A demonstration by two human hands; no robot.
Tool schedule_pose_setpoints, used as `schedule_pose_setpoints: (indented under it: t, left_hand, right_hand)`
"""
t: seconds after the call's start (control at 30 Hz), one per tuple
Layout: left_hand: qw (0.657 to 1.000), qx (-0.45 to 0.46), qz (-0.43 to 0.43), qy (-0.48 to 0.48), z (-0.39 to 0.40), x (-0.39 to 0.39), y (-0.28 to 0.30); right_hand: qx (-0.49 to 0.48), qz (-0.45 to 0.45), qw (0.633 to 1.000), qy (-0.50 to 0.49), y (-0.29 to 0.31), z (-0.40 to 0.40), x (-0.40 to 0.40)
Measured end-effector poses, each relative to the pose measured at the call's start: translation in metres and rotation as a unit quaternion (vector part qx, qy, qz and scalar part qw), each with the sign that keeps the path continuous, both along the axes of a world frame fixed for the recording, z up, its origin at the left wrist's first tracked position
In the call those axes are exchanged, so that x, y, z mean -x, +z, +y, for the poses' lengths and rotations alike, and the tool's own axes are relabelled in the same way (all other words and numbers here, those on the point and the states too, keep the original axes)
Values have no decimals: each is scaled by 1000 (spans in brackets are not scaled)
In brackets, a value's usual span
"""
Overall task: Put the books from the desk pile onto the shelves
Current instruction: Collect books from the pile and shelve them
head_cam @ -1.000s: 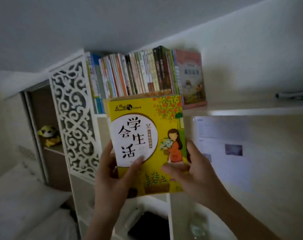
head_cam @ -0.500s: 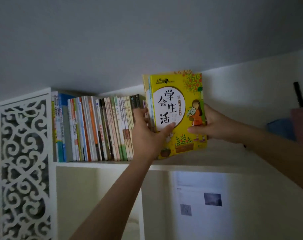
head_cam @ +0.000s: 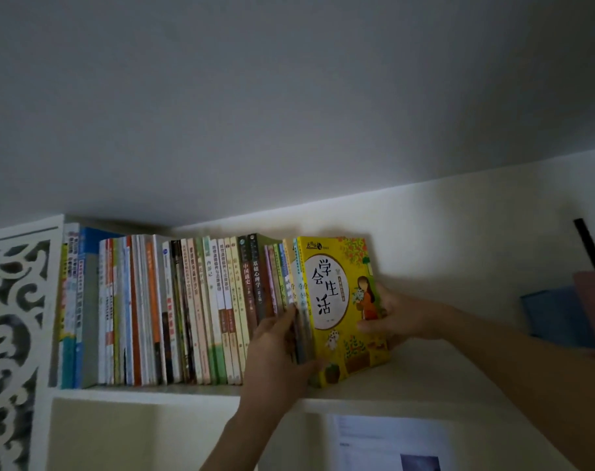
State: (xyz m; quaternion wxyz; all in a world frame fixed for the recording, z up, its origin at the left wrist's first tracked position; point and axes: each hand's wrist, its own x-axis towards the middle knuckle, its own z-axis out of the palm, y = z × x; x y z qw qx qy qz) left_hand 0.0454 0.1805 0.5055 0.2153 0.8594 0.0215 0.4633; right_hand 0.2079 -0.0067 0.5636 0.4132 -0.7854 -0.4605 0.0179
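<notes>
High on the shelf [head_cam: 425, 379], upright yellow books [head_cam: 340, 300] are clamped between the left hand [head_cam: 275, 348] at their spines and the right hand [head_cam: 394, 314] on the cover, touching the row [head_cam: 173, 311] leftward.

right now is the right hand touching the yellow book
Touching. The head view shows the right hand gripping the yellow book at its right edge, thumb on the cover.

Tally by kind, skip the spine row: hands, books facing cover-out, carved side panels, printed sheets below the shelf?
Hands: 2, the left hand and the right hand
Yellow illustrated paperback book facing cover-out: 1
White carved lattice panel: 1
White printed paper sheet below the white shelf board: 1
Total: 5
</notes>
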Motion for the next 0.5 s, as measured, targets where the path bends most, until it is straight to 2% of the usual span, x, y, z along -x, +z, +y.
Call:
schedule_pose_setpoints:
  t: [0.07, 0.13, 0.17, 0.23, 0.33, 0.43, 0.5]
  left_hand:
    - [1000, 2, 6, -13, 3, 1, -2]
    - [1000, -10, 3, -1, 3, 1, -2]
    - [1000, -24, -6, 11, 1, 1, -3]
    - [997, -65, -40, 18, -1, 1, -2]
    - [986, -160, -52, -3, 1, -2, 2]
    - [974, -222, -37, -13, 9, -3, 8]
    - [975, -221, -24, -14, 12, -1, 12]
  right_hand:
    - [-1, -65, 997, -49, -2, 7, 2]
    - [37, -144, 982, -116, -4, 11, 10]
    - [44, -169, 978, -115, -5, 12, 16]
    - [39, -158, 986, -39, -7, 16, 19]
    - [13, -67, 996, 65, -11, 22, 31]
    - [11, -85, 996, 20, -17, 38, 35]
    - [32, -123, 992, -7, -21, 46, 33]
